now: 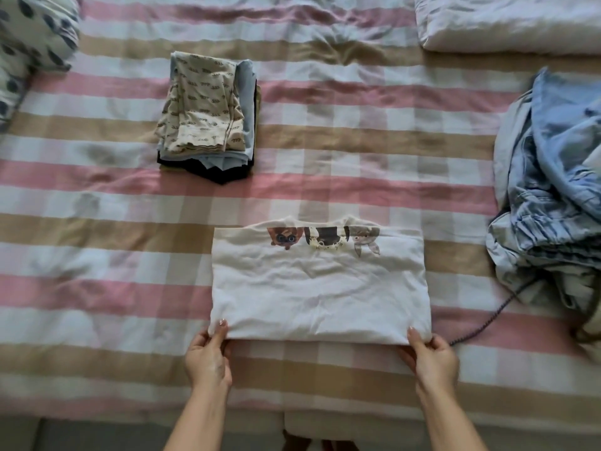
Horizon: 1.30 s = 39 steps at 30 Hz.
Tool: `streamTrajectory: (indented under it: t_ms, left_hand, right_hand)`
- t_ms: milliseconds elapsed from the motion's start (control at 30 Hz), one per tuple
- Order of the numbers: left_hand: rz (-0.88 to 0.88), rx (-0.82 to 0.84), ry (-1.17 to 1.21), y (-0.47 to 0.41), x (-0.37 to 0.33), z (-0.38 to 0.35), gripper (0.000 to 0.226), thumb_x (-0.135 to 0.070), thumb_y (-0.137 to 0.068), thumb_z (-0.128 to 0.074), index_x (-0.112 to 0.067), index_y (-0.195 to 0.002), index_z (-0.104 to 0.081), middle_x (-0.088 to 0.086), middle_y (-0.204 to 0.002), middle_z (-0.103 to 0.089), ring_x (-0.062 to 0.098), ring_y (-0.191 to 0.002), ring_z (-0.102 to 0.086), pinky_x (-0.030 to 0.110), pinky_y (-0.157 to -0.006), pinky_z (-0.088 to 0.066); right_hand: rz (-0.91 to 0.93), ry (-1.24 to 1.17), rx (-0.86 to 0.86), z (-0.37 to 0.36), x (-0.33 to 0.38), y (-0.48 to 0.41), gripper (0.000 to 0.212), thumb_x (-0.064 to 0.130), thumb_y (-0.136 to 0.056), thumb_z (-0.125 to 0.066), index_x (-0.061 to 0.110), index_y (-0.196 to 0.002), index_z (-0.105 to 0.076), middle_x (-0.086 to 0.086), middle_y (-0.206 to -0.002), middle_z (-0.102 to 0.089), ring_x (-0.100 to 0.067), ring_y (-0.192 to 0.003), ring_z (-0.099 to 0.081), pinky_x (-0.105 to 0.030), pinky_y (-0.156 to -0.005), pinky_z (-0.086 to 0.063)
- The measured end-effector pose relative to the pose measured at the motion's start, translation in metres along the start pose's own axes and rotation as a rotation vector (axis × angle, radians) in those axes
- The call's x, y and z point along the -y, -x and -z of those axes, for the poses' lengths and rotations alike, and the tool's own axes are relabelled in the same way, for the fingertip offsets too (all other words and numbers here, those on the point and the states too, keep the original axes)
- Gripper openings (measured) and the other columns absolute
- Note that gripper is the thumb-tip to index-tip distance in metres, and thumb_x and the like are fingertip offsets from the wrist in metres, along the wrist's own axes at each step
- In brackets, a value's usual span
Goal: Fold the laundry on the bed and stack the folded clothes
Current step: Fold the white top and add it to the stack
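Observation:
A white T-shirt (320, 288) with a row of cartoon animal prints near its far edge lies folded into a wide rectangle on the striped bed (97, 262). My left hand (209, 356) pinches its near left corner, thumb on top and fingers underneath. My right hand (432, 356) pinches the near right corner the same way. Farther back on the left stands a stack of folded clothes (208, 118), topped by a beige printed piece over light blue and black ones.
A heap of unfolded light blue garments (549, 196) with a dark cord trailing from it lies at the right edge. A spotted pillow (29, 43) sits at the far left and a pale folded duvet (507, 24) at the far right.

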<state>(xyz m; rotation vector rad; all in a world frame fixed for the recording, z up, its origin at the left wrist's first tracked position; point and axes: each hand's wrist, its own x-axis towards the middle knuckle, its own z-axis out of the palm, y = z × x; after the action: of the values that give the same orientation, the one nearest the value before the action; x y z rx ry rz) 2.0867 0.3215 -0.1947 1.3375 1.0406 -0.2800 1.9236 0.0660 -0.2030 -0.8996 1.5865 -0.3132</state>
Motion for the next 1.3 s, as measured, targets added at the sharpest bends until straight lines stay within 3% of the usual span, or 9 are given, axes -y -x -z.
streamTrajectory:
  t_ms: [167, 300, 433, 567, 667, 800, 933, 1100, 1300]
  left_hand:
    - [-0.737, -0.14, -0.674, 0.016, 0.024, 0.013, 0.031, -0.003, -0.081, -0.065, 0.005, -0.11, -0.057, 0.023, -0.109, -0.061, 0.034, -0.104, -0.053, 0.035, -0.092, -0.04]
    - [-1.365, 0.533, -1.054, 0.043, 0.046, -0.046, 0.04, -0.016, -0.083, -0.043, -0.007, -0.117, -0.06, 0.016, -0.126, -0.057, 0.026, -0.125, -0.045, 0.038, -0.102, -0.03]
    - [-1.368, 0.644, -1.461, 0.032, 0.064, -0.104, 0.052, -0.034, -0.091, -0.03, -0.023, -0.141, -0.037, 0.002, -0.151, -0.027, 0.026, -0.14, -0.019, 0.042, -0.114, -0.014]
    - [-1.291, 0.469, -1.702, -0.012, 0.058, -0.12, 0.059, -0.053, -0.095, -0.02, -0.036, -0.141, 0.012, -0.008, -0.149, 0.023, 0.014, -0.136, 0.028, 0.037, -0.11, 0.021]
    - [-1.217, 0.488, -1.635, 0.004, 0.059, -0.13, 0.061, -0.045, -0.096, -0.031, -0.026, -0.148, -0.006, -0.002, -0.156, 0.008, 0.016, -0.143, 0.014, 0.039, -0.111, 0.017]
    - [-1.37, 0.634, -1.325, 0.065, 0.081, -0.155, 0.042, -0.024, -0.082, -0.061, -0.01, -0.121, -0.057, 0.016, -0.12, -0.056, 0.029, -0.114, -0.044, 0.046, -0.088, -0.048]
    - [-1.117, 0.77, -1.412, 0.11, 0.111, -0.196, 0.039, -0.034, -0.085, -0.059, -0.011, -0.116, -0.05, 0.012, -0.117, -0.046, 0.03, -0.108, -0.048, 0.039, -0.08, -0.044]
    - [-1.113, 0.645, -1.631, 0.123, 0.14, -0.242, 0.062, -0.058, -0.08, -0.054, -0.01, -0.115, -0.037, 0.009, -0.12, -0.034, 0.026, -0.113, -0.036, 0.038, -0.08, -0.04]
    - [-1.046, 0.654, -1.431, 0.12, 0.134, -0.26, 0.026, -0.016, -0.087, -0.051, -0.002, -0.106, -0.041, 0.018, -0.115, -0.045, 0.036, -0.101, -0.048, 0.041, -0.073, -0.036]
  right_hand:
    - [0.56, 0.566, -0.29, 0.007, -0.018, 0.018, 0.026, 0.009, -0.084, -0.059, -0.005, -0.106, -0.059, -0.029, -0.107, -0.06, -0.034, -0.101, -0.051, -0.04, -0.087, -0.039]
    - [1.226, 0.989, 0.155, -0.058, -0.017, 0.028, 0.042, 0.019, -0.084, -0.04, 0.004, -0.117, -0.061, -0.021, -0.13, -0.054, -0.025, -0.128, -0.033, -0.039, -0.102, -0.025]
    - [1.104, 1.302, 0.314, -0.097, -0.019, -0.009, 0.055, 0.036, -0.098, -0.03, 0.026, -0.147, -0.008, 0.006, -0.152, 0.011, -0.014, -0.137, 0.023, -0.033, -0.111, 0.014]
    - [1.054, 1.374, 0.181, -0.079, -0.001, -0.044, 0.059, 0.051, -0.091, -0.008, 0.028, -0.145, -0.001, 0.003, -0.155, 0.005, -0.013, -0.141, 0.012, -0.035, -0.114, 0.006]
    - [1.062, 1.306, 0.23, -0.068, 0.012, -0.035, 0.059, 0.041, -0.091, -0.025, 0.019, -0.146, -0.023, -0.006, -0.155, -0.017, -0.021, -0.144, -0.007, -0.038, -0.116, -0.005]
    - [1.028, 0.865, -0.063, -0.029, 0.015, -0.012, 0.041, 0.025, -0.082, -0.047, 0.006, -0.115, -0.062, -0.017, -0.121, -0.058, -0.032, -0.111, -0.052, -0.036, -0.094, -0.033]
    - [0.597, 0.596, -0.236, 0.013, -0.013, -0.001, 0.035, 0.004, -0.075, -0.072, 0.003, -0.109, -0.063, -0.015, -0.102, -0.058, -0.035, -0.095, -0.055, -0.04, -0.083, -0.043]
    - [0.234, 0.317, -0.071, 0.019, -0.027, 0.005, 0.018, 0.028, -0.081, -0.07, 0.021, -0.097, -0.063, 0.002, -0.085, -0.067, -0.017, -0.082, -0.062, -0.029, -0.07, -0.046]
    - [0.174, 0.146, -0.094, 0.016, -0.026, 0.005, 0.01, 0.015, -0.078, -0.072, 0.012, -0.073, -0.065, 0.007, -0.058, -0.06, -0.008, -0.056, -0.053, -0.015, -0.054, -0.038]
